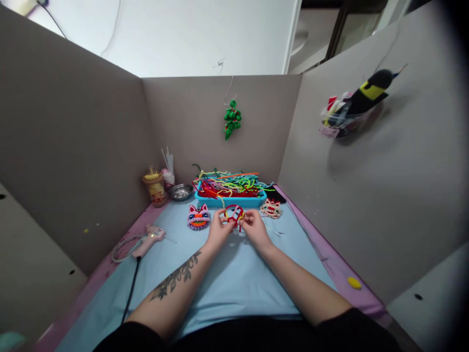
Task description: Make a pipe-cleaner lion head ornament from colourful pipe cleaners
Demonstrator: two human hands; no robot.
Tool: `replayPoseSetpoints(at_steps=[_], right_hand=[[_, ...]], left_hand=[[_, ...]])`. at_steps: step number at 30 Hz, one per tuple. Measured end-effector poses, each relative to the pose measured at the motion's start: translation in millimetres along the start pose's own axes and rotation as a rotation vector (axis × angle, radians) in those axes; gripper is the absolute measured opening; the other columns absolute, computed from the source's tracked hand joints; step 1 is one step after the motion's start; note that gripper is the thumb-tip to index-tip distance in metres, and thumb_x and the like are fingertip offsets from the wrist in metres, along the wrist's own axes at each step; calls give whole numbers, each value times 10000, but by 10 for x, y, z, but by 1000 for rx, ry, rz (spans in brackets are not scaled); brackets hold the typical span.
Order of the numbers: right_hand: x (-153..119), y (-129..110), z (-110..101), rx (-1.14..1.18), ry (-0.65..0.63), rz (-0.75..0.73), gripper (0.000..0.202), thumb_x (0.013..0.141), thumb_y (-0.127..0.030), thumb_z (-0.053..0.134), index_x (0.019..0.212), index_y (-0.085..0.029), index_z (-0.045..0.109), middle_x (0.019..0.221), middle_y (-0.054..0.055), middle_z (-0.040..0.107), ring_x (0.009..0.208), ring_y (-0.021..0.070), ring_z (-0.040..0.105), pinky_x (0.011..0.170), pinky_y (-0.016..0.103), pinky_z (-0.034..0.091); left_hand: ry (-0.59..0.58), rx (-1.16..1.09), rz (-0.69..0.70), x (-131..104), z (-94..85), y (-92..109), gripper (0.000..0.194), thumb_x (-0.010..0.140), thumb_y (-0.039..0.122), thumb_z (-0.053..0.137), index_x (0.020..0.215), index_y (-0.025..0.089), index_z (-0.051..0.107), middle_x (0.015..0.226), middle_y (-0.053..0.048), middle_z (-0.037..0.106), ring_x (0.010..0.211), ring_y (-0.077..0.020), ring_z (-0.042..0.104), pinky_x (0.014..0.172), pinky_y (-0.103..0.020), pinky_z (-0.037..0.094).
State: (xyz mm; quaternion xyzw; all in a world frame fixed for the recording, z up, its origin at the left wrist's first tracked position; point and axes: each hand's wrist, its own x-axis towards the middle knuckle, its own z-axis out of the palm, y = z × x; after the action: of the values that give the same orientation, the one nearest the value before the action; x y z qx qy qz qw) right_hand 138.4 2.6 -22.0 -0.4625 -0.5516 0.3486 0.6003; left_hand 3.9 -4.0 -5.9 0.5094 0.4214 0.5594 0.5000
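Both of my hands meet over the blue cloth, just in front of the blue tray of fuzzy stems. Between them is a small round frame of red stems point(234, 210) with some pink and yellow on it. My left hand point(220, 226) is closed on its left side. The fingers of my right hand point(255, 227) pinch its right edge, where a loose red end points down. A pink and purple cat-like face point(198, 218) lies left of my left hand. A cream and red one point(271, 209) lies beyond my right hand.
A blue tray point(230, 201) heaped with coloured stems stands behind. A metal bowl point(181, 191), a lidded cup point(155, 188) and a corded pink glue gun point(149, 240) are on the left. A yellow piece point(354, 283) lies right. Grey panels point(183, 127) enclose the table.
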Motion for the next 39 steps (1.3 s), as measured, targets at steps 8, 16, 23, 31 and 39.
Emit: replayPoseSetpoints(at_steps=[8,16,23,31,39], right_hand=[[-29,-61,-30,-62,-67,-75,149,675,-279,573,748,-199,470,669,-16,540,620,130,526,590,249,434],[-77,-149,-39,137,-142,105,230,649,-302,591,795,-203,443,673,-34,544,513,124,579,493,245,453],[-94,-105,-6,88,-177,118,308,641,-278,586,928,-179,536,657,-31,539,516,121,575,487,237,462],[-133,-109,-26,-160,-278,-30,540,639,-164,477,1172,-193,562,640,-33,545,509,97,479,512,228,408],[-189,-133,-16,-177,-560,-19,656,611,-115,480,1257,-224,491,646,-50,544,507,80,456,502,202,374]], left_hand=[[13,0,33,53,-39,-1,551,640,259,708,1097,186,409,759,6,612,606,-123,640,542,-218,485],[24,8,40,35,-16,9,513,650,214,695,1079,178,417,759,0,614,602,-117,632,548,-220,489],[62,-85,-13,39,-44,35,535,634,260,715,1065,179,407,783,-11,619,659,-134,644,591,-241,499],[117,-143,-17,91,-101,15,604,581,326,755,1063,185,420,806,-21,631,669,-142,636,607,-266,500],[159,-161,5,153,-181,27,557,589,298,744,1037,180,435,742,9,613,629,-124,625,628,-273,501]])
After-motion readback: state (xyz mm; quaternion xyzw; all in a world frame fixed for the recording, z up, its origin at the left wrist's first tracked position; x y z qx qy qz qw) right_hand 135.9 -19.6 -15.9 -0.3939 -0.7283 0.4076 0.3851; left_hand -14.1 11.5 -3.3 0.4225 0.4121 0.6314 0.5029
